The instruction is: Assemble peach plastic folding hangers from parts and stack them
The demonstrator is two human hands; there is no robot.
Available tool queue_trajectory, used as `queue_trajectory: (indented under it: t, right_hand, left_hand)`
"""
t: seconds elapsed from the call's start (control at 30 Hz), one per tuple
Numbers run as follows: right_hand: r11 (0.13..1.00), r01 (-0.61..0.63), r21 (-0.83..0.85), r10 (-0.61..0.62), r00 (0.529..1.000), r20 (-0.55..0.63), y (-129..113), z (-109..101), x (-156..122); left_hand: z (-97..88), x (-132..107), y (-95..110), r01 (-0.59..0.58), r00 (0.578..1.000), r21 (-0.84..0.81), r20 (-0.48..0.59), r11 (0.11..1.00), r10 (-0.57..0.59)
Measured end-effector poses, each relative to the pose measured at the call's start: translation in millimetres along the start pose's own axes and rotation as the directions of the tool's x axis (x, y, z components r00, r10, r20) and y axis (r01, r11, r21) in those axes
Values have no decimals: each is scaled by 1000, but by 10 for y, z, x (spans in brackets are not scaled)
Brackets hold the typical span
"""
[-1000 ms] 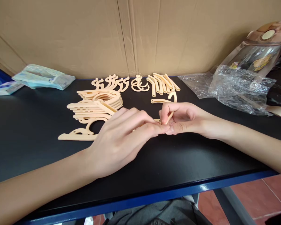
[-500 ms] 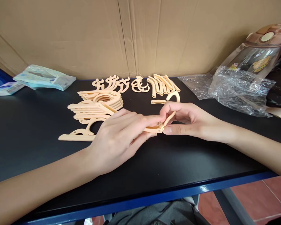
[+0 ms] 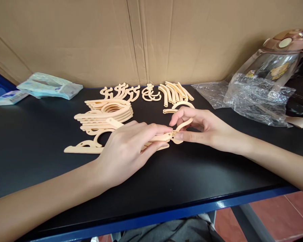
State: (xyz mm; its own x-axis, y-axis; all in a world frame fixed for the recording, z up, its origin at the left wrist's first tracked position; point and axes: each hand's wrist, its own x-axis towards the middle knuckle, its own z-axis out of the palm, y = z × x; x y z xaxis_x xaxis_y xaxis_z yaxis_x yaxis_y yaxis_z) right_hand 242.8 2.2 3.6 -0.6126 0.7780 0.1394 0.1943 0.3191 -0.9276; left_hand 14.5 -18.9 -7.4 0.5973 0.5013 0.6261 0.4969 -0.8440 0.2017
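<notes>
My left hand grips cream plastic hanger arms, held low over the black table with their jointed ends pointing right. My right hand pinches a cream hanger hook between thumb and fingers. Its lower end meets the end of the arms; whether it is seated there is hard to see. Part of the hook is hidden behind my right fingers. Left of my left hand lies a folded hanger, partly covered by the hand. Behind it is a stack of folded hangers.
Several loose hooks and a pile of loose hanger arms lie along the back. Crumpled clear plastic and a drinking bottle stand at the right. A blue tissue pack lies back left, before a cardboard wall.
The hook has turned and tipped lower at the joint. The arm piece has rotated in my left hand, now showing its smooth side. My right fingertips have shifted slightly; the camera view moved a little.
</notes>
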Motion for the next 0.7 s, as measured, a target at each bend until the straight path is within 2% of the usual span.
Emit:
queue_trajectory:
  t: [0.17, 0.37, 0.57, 0.7]
  right_hand:
    - [997, 17, 72, -23, 996, 91, -16, 67, -7]
    - [980, 52, 194, -68, 995, 79, -29, 35, -8]
    - [951, -32, 308, 19, 999, 44, -3, 11, 6]
    - [945, -50, 324, 42, 999, 32, 15, 2, 6]
  left_hand:
    - [-15, 10, -16, -1, 1000, -18, -21, 1000, 1]
    - [-32, 35, -24, -22, 998, -8, -60, 1000, 21]
    - [-28, 29, -36, 46, 998, -71, -48, 996, -49]
    - [-34, 17, -28, 37, 999, -96, -15, 995, -39]
